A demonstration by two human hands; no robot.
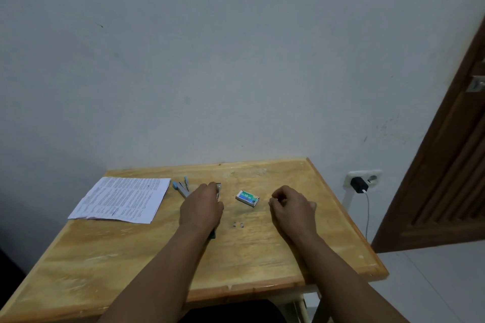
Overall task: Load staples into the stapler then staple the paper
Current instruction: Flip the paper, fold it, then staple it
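Paper far left. Left hand wraps the stapler, mostly hidden. Box mid-table. Right hand pinched narrow; I cannot tell what it holds. Loose staples could scatter, I judge.

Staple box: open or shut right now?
Shut. The staple box lies flat on the table, its end flush, no tray sticking out.

L hand covers stapler, prob. gripping; staple box nearby.
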